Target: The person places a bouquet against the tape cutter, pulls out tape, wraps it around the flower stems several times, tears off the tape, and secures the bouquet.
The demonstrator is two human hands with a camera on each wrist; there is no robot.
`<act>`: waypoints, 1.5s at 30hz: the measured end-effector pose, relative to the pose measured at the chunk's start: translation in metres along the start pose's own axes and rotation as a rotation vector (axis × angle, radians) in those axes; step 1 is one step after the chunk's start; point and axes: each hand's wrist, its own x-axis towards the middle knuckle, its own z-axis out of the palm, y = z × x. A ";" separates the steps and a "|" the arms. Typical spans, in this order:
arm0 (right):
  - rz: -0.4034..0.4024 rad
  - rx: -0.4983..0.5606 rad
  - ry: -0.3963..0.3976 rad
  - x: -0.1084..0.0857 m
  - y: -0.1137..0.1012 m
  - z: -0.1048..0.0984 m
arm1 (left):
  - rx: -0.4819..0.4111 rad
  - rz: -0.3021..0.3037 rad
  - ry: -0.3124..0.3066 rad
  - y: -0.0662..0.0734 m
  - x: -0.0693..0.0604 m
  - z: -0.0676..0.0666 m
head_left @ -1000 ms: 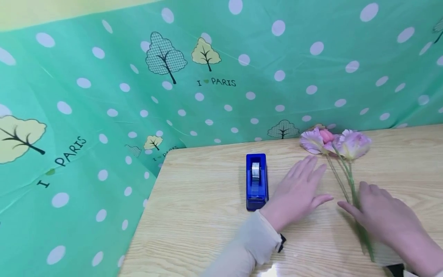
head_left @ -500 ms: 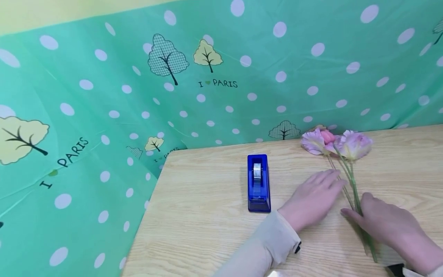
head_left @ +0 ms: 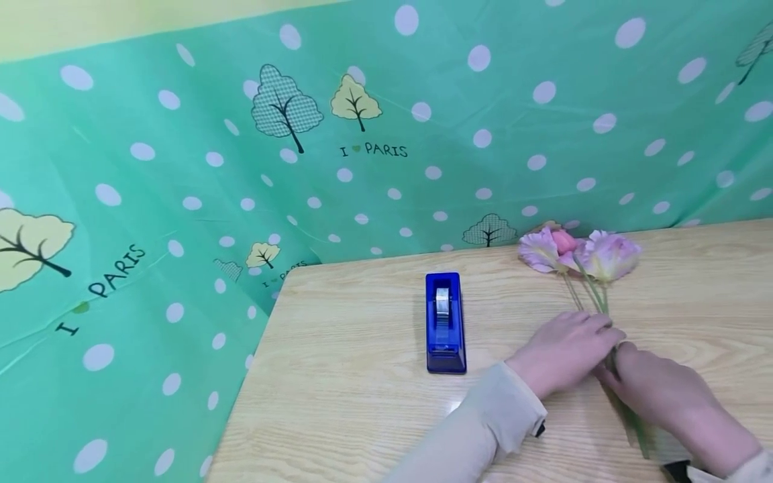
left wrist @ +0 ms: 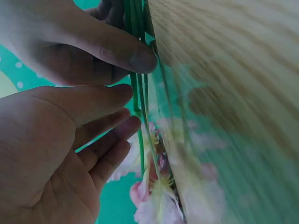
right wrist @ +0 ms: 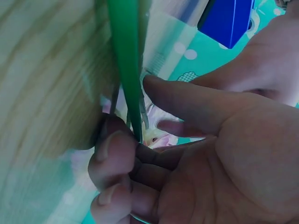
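Note:
Several artificial flowers (head_left: 611,256) with purple petals and a pink bud (head_left: 564,241) lie on the table, heads toward the back. My right hand (head_left: 661,389) holds their green stems (left wrist: 141,93) around the middle; in the right wrist view its fingers (right wrist: 112,154) curl under the stems with the thumb alongside. Just above it, toward the blooms, is my left hand (head_left: 568,349). Its fingers, loosely extended in the left wrist view, come up to the stems; whether they touch them I cannot tell.
A blue tape dispenser (head_left: 445,359) stands on the wooden table (head_left: 338,402), left of both hands. Green dotted cloth (head_left: 386,181) hangs behind the table and along its left side.
My left hand has moved right and toward me, from beside the tape dispenser to the stems. My right hand has closed its fingers around the stems. The flowers stay almost in place.

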 end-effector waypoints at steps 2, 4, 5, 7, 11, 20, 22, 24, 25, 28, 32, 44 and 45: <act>-0.019 -0.008 0.041 0.000 -0.001 0.002 | -0.021 -0.004 -0.006 0.001 0.002 0.000; -0.034 -0.014 0.080 0.000 -0.002 0.004 | -0.027 0.000 -0.003 0.002 0.004 0.000; -0.040 -0.015 0.097 0.000 -0.003 0.005 | -0.028 0.002 0.000 0.002 0.004 0.000; -0.048 -0.022 0.111 -0.001 -0.004 0.006 | -0.031 0.006 0.009 0.002 0.005 0.001; -0.054 -0.029 0.115 -0.001 -0.007 0.006 | -0.029 0.011 0.029 0.001 0.006 0.003; -0.074 -0.008 0.093 -0.001 -0.011 0.004 | -0.011 0.022 0.042 0.001 0.007 0.001; -0.081 0.006 0.090 -0.001 -0.011 0.003 | -0.007 0.021 0.054 0.001 0.007 0.001; -0.086 0.021 0.094 -0.001 -0.011 0.003 | -0.009 0.016 0.066 0.001 0.007 0.001; -0.090 0.026 0.098 -0.001 -0.011 0.003 | -0.008 0.012 0.068 0.001 0.007 0.001; -0.099 0.033 0.100 0.001 -0.010 0.005 | -0.010 -0.004 0.061 0.000 0.008 0.001; -0.113 0.034 0.085 0.002 -0.007 0.007 | -0.013 -0.019 0.046 0.001 0.009 0.001; -0.113 0.072 0.143 -0.008 -0.017 0.001 | -0.045 -0.006 0.130 -0.003 0.004 -0.003; -0.111 0.075 0.145 -0.009 -0.017 0.000 | -0.040 -0.003 0.134 -0.003 0.004 -0.004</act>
